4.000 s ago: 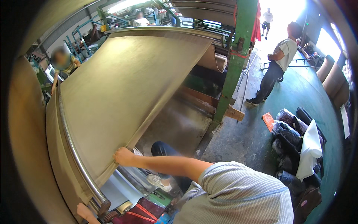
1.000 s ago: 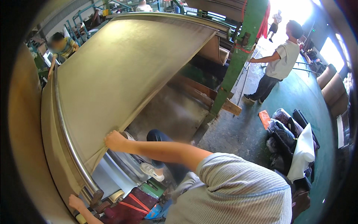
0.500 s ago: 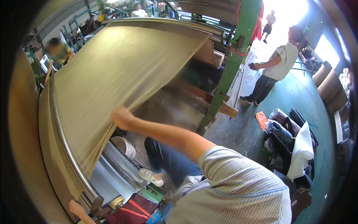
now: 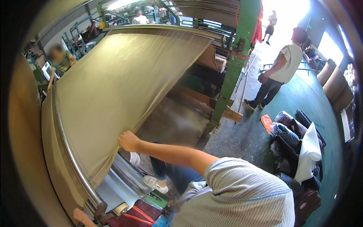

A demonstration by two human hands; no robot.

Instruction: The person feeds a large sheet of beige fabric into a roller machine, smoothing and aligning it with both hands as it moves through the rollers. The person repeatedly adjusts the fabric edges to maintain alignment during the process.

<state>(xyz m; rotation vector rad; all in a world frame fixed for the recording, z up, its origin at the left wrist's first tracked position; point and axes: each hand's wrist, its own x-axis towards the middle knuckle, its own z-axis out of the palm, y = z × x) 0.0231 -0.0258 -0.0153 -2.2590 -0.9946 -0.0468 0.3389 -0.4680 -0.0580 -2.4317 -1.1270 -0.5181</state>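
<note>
A wide sheet of olive-tan fabric (image 4: pixel 109 83) slopes down from the far rollers and over a shiny metal bar (image 4: pixel 68 140) on the left. My right hand (image 4: pixel 129 142), closed in a fist, grips the fabric's near right edge, and creases run down from it. At the lower left, my left hand (image 4: pixel 82 217) is closed on the fabric's lower edge, just outside the end of the metal bar; some of its fingers are hidden. Under the sheet lies pale blue-grey material (image 4: pixel 121 189) beside a grey roller.
A green post (image 4: pixel 230 79) stands right of the fabric. One person (image 4: pixel 278 72) stands beyond it; another (image 4: pixel 62 60) is at the fabric's far left side. Bagged bundles and a white roll (image 4: pixel 308 155) lie on the floor at right. A maroon bundle (image 4: pixel 132 217) sits near my left arm.
My right hand has moved slightly down and right, keeping the fabric's edge. The sheet looks smoother and tauter along that side. My left hand stays by the bar's end.
</note>
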